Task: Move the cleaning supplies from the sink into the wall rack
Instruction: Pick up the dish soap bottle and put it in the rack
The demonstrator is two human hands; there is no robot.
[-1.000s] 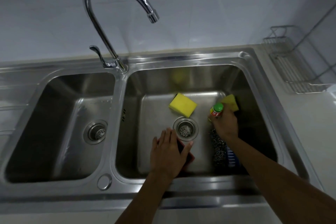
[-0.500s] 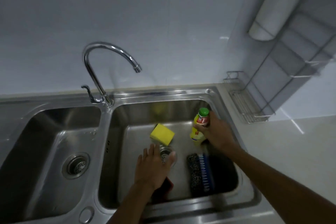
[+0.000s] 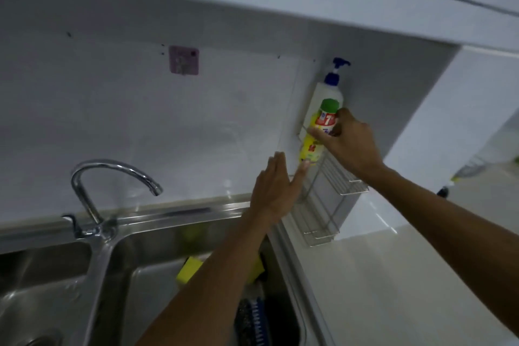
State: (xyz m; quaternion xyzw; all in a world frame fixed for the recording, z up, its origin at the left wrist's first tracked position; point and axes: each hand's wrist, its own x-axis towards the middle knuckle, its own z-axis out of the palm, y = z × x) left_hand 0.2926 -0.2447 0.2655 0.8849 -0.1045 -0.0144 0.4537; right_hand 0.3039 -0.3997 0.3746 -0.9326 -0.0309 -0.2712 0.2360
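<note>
My right hand (image 3: 348, 140) grips a yellow bottle with a green cap (image 3: 318, 135) and holds it upright at the upper shelf of the wire wall rack (image 3: 346, 185). Right behind it in the rack stands a white pump bottle with a blue top (image 3: 331, 87). My left hand (image 3: 276, 191) is raised flat, fingers apart, just below and left of the yellow bottle, holding nothing. Down in the right sink basin (image 3: 157, 298) lie a yellow sponge (image 3: 189, 268) and a blue scrubbing brush (image 3: 252, 320), both partly hidden by my left forearm.
A curved chrome tap (image 3: 92, 194) stands between the two basins. A pink hook plate (image 3: 184, 60) is stuck to the white wall. The rack's lower shelf (image 3: 317, 230) hangs just above the white counter (image 3: 393, 275) to the right of the sink.
My right hand lifted the yellow bottle out of the sink and up to the wall rack. My left hand left the basin and rose beside it. The view tilted upward.
</note>
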